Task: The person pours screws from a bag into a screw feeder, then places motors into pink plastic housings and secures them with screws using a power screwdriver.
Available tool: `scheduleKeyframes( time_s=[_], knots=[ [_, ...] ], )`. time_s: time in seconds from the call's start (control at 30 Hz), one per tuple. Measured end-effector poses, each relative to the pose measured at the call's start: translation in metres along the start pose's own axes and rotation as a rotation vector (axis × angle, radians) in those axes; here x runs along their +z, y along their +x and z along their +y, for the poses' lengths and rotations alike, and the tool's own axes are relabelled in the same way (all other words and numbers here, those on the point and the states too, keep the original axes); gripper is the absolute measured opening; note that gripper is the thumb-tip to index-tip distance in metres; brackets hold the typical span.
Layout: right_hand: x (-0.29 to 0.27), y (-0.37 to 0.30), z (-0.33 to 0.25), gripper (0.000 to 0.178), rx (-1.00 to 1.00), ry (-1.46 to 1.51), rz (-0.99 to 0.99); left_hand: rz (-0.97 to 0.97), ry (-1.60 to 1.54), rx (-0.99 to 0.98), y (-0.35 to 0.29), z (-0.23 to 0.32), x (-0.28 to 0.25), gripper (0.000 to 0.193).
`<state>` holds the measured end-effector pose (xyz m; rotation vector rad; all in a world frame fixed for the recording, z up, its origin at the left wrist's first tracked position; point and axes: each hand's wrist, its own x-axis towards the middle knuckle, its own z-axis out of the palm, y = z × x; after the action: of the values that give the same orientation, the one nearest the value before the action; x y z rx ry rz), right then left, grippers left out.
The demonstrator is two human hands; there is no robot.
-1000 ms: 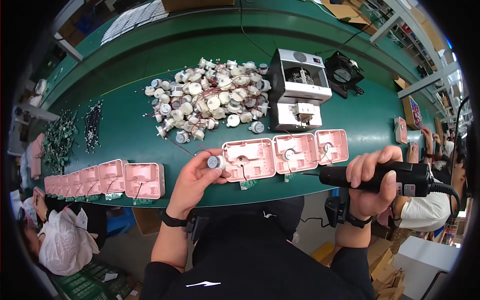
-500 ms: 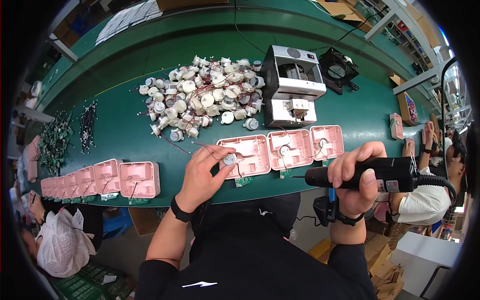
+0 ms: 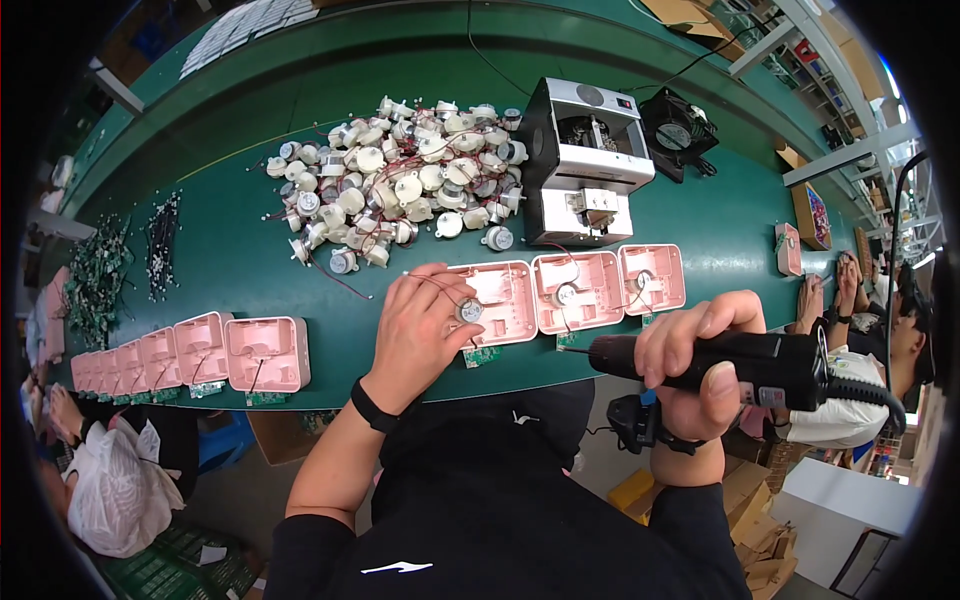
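My left hand (image 3: 420, 325) pinches a small round geared motor (image 3: 469, 310) with a silver face. It holds the motor over the left side of an open pink plastic housing (image 3: 513, 298), covering part of that housing; whether the motor touches it I cannot tell. Thin red wires run from the motor over my fingers. A green circuit board (image 3: 482, 356) hangs by the housing's near edge. Wrapped in my right hand (image 3: 695, 350) is a black electric screwdriver (image 3: 775, 362), its thin bit pointing left, near the front of a second pink housing (image 3: 590, 310).
A third pink housing (image 3: 652, 278) stands rightmost in this row. More housings (image 3: 267, 355) line the front edge at left. Behind lie a heap of motors (image 3: 400, 180), a silver-black machine (image 3: 585, 165) and a black fan (image 3: 680, 130). Other people sit at both sides.
My left hand has brought the motor slightly right, farther over the housing. The screwdriver in my right hand has shifted a little left. The whole view has tilted slightly.
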<state>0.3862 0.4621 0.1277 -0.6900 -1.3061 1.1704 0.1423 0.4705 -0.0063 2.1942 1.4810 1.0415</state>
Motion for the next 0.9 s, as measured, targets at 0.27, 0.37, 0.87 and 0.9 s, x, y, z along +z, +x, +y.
scheduleKeyframes(
  time_s=[0.27, 0.37, 0.87, 0.9],
  knots=[
    [0.038, 0.013, 0.039, 0.043, 0.006, 0.062, -0.059, -0.013, -0.042, 0.035, -0.001, -0.017, 0.007, 0.031],
    [0.048, 0.02, 0.062, 0.042, 0.046, 0.071, -0.089, -0.003, -0.077, -0.007, -0.003, -0.018, 0.007, 0.031],
    [0.057, 0.025, 0.096, 0.037, 0.117, -0.046, -0.188, 0.034, -0.16, -0.071, -0.006, -0.021, 0.011, 0.032],
    [0.058, 0.026, 0.095, 0.036, 0.124, -0.063, -0.212, 0.034, -0.16, -0.084, -0.006, -0.021, 0.012, 0.032]
  ],
)
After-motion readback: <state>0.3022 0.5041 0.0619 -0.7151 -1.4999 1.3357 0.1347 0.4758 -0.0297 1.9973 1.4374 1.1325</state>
